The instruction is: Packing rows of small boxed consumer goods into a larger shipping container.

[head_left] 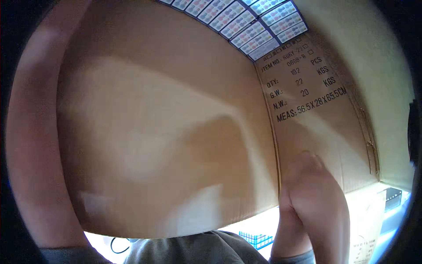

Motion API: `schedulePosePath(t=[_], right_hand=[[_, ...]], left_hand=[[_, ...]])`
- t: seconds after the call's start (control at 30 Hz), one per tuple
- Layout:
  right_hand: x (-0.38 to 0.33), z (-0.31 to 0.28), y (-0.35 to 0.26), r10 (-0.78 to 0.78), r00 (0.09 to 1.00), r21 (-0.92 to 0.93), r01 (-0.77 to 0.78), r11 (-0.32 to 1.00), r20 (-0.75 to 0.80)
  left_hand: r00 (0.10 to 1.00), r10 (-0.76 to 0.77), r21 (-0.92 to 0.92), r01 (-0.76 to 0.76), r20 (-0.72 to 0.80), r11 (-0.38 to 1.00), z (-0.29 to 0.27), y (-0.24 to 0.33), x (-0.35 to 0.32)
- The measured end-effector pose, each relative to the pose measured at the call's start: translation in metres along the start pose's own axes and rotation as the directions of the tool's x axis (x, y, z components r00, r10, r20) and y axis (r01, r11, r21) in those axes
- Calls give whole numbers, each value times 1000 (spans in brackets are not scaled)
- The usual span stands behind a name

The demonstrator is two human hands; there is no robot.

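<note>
A large brown cardboard carton (pixel 149 132) fills most of the view, close in front of my body. My bare left arm (pixel 33 132) runs up along its left side, and the hand lies beyond the upper edge of the picture. On the right, my bent right arm (pixel 321 202) lies against the carton's printed side, with what looks like the elbow on top. The forearm leads down out of the picture, so my right hand is out of sight. Neither hand's fingers show.
At the top, a sheet of small colourful pictures (pixel 246 28) covers part of the carton. A pale surface (pixel 369 66) stands along the right. Below the carton show grey clothing (pixel 198 248), a blue wire-like grid (pixel 257 240) and a pale printed box (pixel 367 229).
</note>
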State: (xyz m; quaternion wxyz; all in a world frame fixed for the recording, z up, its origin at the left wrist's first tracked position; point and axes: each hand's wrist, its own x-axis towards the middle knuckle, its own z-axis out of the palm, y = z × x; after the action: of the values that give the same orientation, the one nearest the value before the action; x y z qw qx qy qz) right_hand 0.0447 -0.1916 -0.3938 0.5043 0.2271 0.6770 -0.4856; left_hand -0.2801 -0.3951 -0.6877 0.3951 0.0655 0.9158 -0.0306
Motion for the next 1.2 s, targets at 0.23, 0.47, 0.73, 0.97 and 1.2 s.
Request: schedulePosePath(t=[0.23,0.47,0.73,0.97,1.2], right_hand=[[106,-115,28,-249,965,-18,248,968,-85],[206,-79,149,308,844,-147,-406,902,-439],[255,-79,208,193,780,45,-208,977,-595],[262,-84,223,18,797,-195,-169,966,-604],[255,-93,220,67,814,-311,-294,904,-577]], left_hand=[[1000,1,-126,-1,-6,992,4,12,4],[996,52,-25,-54,-76,998,11,-18,16],[998,29,-42,-32,-60,999,4,-13,8],[961,211,232,-167,-178,958,43,-70,69],[920,330,123,-310,-211,943,74,-87,115]])
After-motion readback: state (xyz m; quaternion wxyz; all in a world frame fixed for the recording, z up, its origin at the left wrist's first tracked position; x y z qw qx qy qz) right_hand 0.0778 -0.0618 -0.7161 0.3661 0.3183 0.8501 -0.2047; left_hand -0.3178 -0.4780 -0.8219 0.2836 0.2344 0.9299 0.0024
